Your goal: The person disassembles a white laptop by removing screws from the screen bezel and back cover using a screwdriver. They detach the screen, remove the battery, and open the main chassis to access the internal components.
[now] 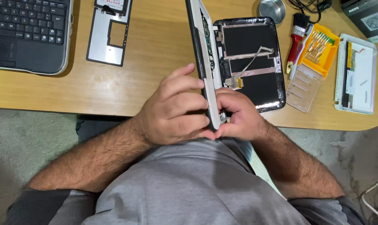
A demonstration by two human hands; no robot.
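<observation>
Both hands work the near end of a small disassembled laptop [209, 62] standing on edge at the near side of the wooden desk [126, 91]. Left hand [176, 112] wraps the dark outer face, fingers curled round the edge; right hand [237, 116] pinches the white bezel corner, fingers clenched tight on it. The opened lid back [251, 58] lies flat to the right, a ribbon cable [255, 56] across it. Risk: pulling the halves too far could tear that cable or snap bezel clips; the unit could also slip off the desk edge. Far left, another laptop [28, 33] and a grey cover plate [107, 35]; right, a brush [296, 43], yellow bit case [320, 50], metal bowl [271, 9], white-framed panel [355, 75].
</observation>
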